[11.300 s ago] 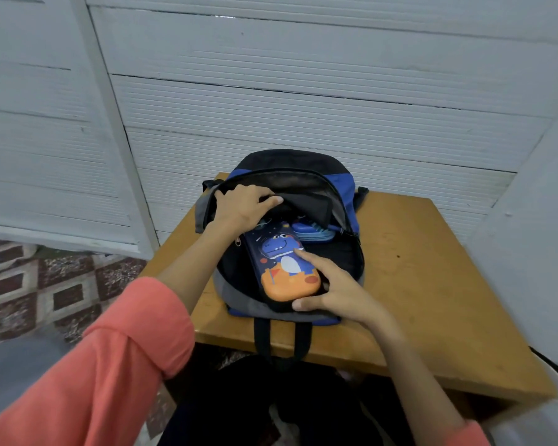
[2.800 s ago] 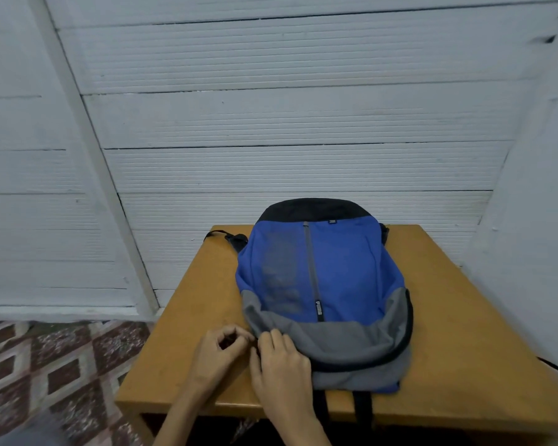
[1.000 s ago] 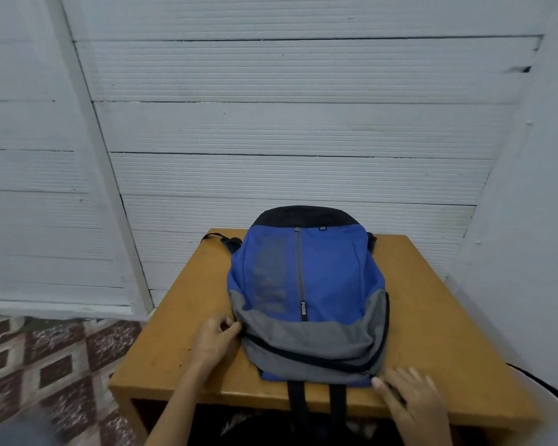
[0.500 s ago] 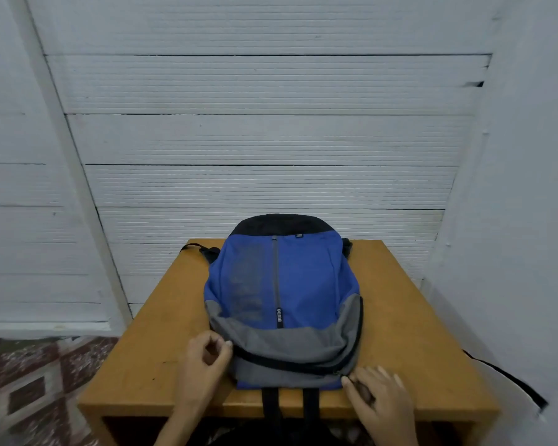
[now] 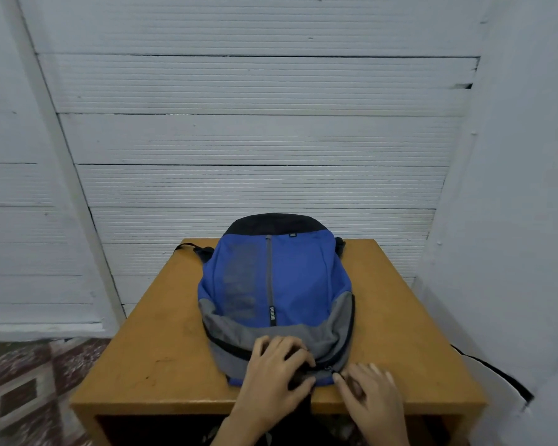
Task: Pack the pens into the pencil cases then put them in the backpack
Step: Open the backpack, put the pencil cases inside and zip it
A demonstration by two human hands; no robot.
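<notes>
The blue, grey and black backpack (image 5: 281, 284) lies flat on the wooden table (image 5: 161, 342), its dark zipper line running along the near grey band. No pencil cases or pens show; the bag hides whatever is inside. My left hand (image 5: 276, 368) presses down on the near grey edge with its fingers curled into the fabric beside the zipper. My right hand (image 5: 369, 389) is at the bag's near right corner, thumb and forefinger pinched at the small zipper pull (image 5: 331, 370).
White ribbed wall panels stand behind the table and close along its right side. A patterned red and white tiled floor (image 5: 23, 387) lies to the left. The table's near edge is just under my wrists.
My left hand has moved from the bag's near left corner to the middle of the near edge, close to my right hand. The right hand stays at the zipper's right end.
</notes>
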